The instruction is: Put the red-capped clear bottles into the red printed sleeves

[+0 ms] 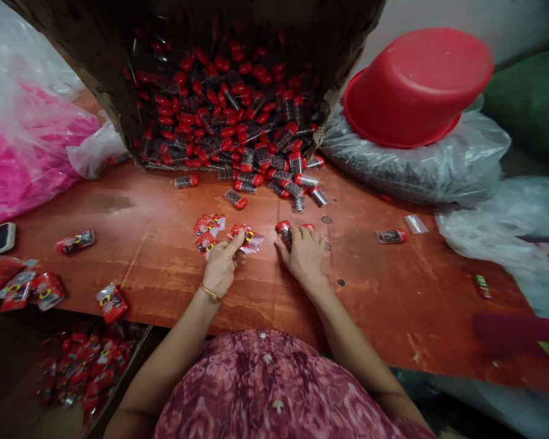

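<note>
My left hand (222, 265) pinches a red foil sachet (247, 239) between thumb and fingers, while my right hand (305, 256) curls closed on a red-capped tube (283, 235). Both work near the tipped cardboard carton (105, 79) – its spilled tubes (256, 140) heaped at its mouth.

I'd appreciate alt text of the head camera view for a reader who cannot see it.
A person's left hand pinches a red packet while the right hand rests on a red-capped clear tube on a reddish table. Behind, many such tubes spill from a tipped cardboard box.
</note>
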Tool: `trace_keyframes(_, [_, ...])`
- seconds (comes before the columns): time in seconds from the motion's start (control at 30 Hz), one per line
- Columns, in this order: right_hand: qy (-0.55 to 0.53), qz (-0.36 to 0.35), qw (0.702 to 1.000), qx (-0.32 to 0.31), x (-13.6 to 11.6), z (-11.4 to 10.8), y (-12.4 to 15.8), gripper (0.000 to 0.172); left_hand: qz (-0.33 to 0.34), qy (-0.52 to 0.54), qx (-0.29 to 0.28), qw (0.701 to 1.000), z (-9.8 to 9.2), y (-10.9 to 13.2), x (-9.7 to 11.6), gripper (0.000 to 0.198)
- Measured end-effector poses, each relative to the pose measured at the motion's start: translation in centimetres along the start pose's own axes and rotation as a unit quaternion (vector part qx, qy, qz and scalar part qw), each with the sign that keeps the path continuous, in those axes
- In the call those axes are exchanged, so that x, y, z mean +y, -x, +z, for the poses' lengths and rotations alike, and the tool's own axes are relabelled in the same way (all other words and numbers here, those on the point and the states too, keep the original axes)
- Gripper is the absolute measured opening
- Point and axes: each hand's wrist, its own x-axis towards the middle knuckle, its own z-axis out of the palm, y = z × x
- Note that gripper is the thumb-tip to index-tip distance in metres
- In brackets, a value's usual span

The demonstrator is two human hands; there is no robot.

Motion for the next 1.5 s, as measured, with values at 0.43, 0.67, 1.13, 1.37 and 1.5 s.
trace_keyframes(0.43, [-0.501, 0.064, 0.852, -0.136, 0.3, -5.8, 3.2, 0.027, -0.011, -0.041, -0.038, 0.998, -0.1, 0.5, -0.6, 0.04])
trace_keyframes(0.67, [-0.447, 0.008, 0.882, -0.146, -1.2, -6.5, 3.3, 0.02, 0.052, -0.122, -0.047, 0.99, -0.2, 0.6, -1.0, 0.039])
trace_keyframes(1.13, [-0.53, 0.08, 0.819, -0.207, -2.0, -4.7, 3.6, 0.031, 0.075, -0.083, -0.115, 0.987, 0.1, 0.9, -1.1, 0.036])
trace_keyframes(1.37, [-0.555, 0.133, 0.813, -0.119, -3.1, -2.8, 4.3, 0.031, 0.07, 0.013, -0.065, 0.995, 1.0, 1.2, -3.2, 0.037])
trace_keyframes(1.5, [-0.567, 0.137, 0.804, -0.114, -4.0, -2.2, 4.0, 0.03, 0.053, 0.038, -0.066, 0.996, 1.1, 1.2, -3.3, 0.037])
